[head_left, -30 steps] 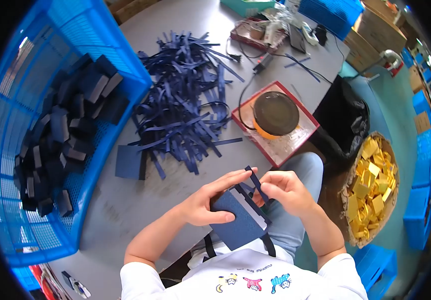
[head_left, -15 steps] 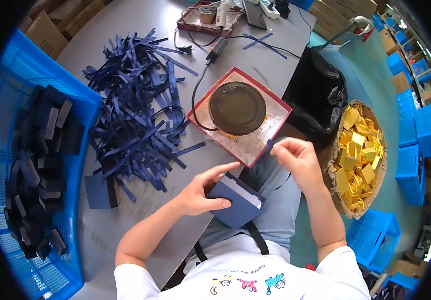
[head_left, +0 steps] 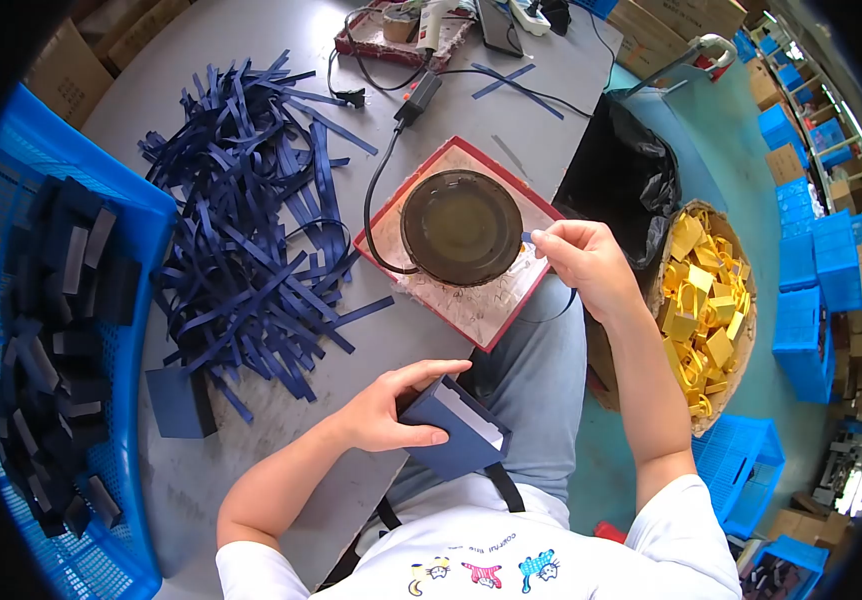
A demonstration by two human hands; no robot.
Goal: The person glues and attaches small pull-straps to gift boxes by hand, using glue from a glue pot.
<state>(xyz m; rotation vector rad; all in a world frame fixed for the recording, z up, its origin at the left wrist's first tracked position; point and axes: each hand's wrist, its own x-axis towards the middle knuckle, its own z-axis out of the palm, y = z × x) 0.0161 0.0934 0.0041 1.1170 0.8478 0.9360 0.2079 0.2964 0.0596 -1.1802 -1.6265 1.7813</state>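
My left hand (head_left: 396, 408) grips a dark blue box (head_left: 454, 432) with a white inner side, held above my lap. Between the thumb and finger of my right hand (head_left: 578, 252) is the end of a blue ribbon (head_left: 528, 238), beside the right rim of a round dark pot (head_left: 462, 227). The ribbon's other end hangs in a loop below that hand. The pot stands in a red-edged square tray (head_left: 481, 330). Left of the tray lies a large pile of blue ribbons (head_left: 241, 230). Another blue box (head_left: 179, 402) rests on the table near the pile.
A blue crate (head_left: 136, 350) full of dark boxes stands at the left. At the right are a black bag (head_left: 619, 165) and a carton of yellow boxes (head_left: 706, 300). A black cable (head_left: 375, 190) runs to the pot. A smaller tray (head_left: 351, 45) holds a glue gun (head_left: 433, 20).
My right hand has moved up and left, bringing the ribbon end to the pot's rim. My left hand and its box are slightly lower. The whole view has shifted a little.
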